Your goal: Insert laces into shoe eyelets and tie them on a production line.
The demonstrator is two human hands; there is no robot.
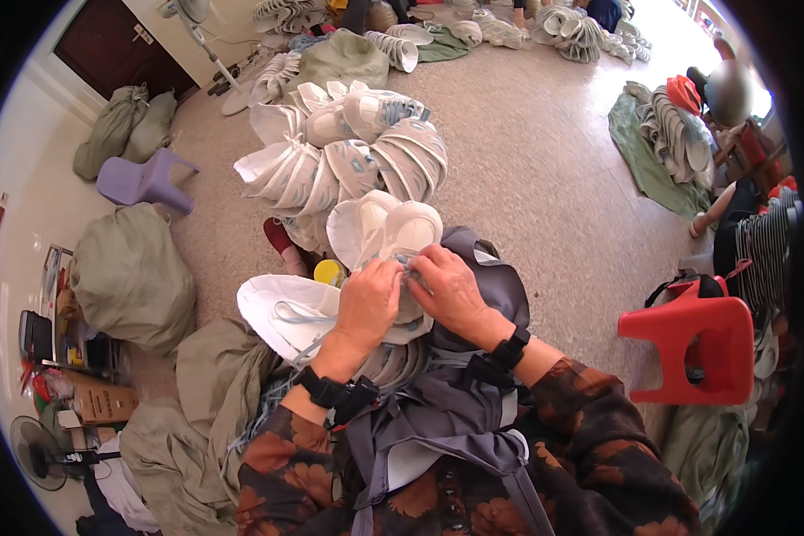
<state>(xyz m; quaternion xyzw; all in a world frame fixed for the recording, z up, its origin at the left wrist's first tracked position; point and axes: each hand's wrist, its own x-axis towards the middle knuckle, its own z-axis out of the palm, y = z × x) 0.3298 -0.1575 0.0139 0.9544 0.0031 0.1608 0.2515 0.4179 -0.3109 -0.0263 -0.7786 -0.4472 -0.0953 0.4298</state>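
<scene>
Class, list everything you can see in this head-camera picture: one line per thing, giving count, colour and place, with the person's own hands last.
shoe upper in hand: one, white, centre, under both hands
pile of shoe uppers: many, white and grey, on the floor ahead
loose upper: one, white, left of the hands
sacks: several, green, left side
plastic stool: one, purple, upper left
red stool: one, red, right
fan: one, dark, lower left
standing fan: one, white, top
apron: one, grey, on the lap
left hand: gripping the upper, black wrist strap
right hand: pinching the upper, black wrist strap
</scene>
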